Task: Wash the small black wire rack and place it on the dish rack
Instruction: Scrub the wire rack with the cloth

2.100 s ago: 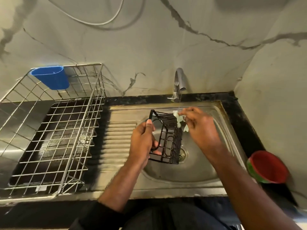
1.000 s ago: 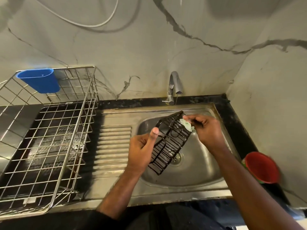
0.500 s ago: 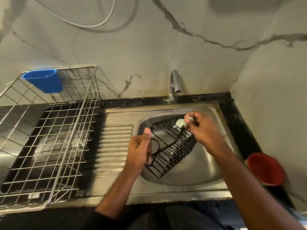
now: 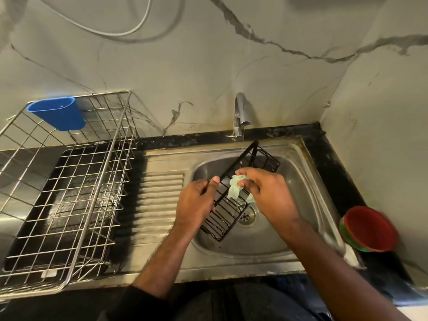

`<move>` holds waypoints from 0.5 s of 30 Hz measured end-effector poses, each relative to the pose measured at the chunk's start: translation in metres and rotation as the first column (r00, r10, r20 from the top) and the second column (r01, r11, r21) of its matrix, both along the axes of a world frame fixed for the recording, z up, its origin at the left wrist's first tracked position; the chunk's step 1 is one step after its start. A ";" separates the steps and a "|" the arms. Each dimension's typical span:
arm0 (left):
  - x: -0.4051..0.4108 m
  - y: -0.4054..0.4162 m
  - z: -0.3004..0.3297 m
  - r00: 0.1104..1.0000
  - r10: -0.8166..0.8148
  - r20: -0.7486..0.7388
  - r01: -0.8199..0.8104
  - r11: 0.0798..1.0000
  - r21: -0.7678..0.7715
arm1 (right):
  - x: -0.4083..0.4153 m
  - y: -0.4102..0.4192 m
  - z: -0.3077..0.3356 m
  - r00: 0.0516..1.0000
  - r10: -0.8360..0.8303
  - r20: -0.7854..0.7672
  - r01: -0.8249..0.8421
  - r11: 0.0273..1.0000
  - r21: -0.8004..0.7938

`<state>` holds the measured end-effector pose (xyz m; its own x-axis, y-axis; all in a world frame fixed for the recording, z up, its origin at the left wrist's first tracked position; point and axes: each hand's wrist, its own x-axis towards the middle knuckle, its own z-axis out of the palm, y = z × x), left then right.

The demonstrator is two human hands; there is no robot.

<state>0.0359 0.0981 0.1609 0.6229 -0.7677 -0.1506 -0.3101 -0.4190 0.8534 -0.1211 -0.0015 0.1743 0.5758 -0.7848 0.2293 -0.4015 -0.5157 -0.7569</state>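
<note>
The small black wire rack (image 4: pixel 225 218) hangs tilted over the steel sink basin (image 4: pixel 298 188), its far end up near the tap. My left hand (image 4: pixel 196 202) grips its left edge, thumb on the top wire. My right hand (image 4: pixel 268 193) pinches a pale green cloth (image 4: pixel 235 189) against the rack's middle. A thin stream of water falls from the tap (image 4: pixel 240 112) onto the rack's far end. The silver wire dish rack (image 4: pixel 69 181) stands on the counter to the left.
A blue plastic cup holder (image 4: pixel 58 114) hangs on the dish rack's back left corner. The ribbed drainboard (image 4: pixel 159 198) lies between dish rack and basin. A red bowl (image 4: pixel 368 228) sits on the black counter at the right, beside the wall.
The rack has been turned and its far end raised toward the tap. My right hand with the cloth moved from the rack's far edge down to its middle.
</note>
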 end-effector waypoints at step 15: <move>-0.010 0.001 0.008 0.990 0.030 -0.136 -0.055 0.981 -0.184 | -0.022 -0.062 0.022 1.000 0.021 -0.018 -0.027 0.922 -0.387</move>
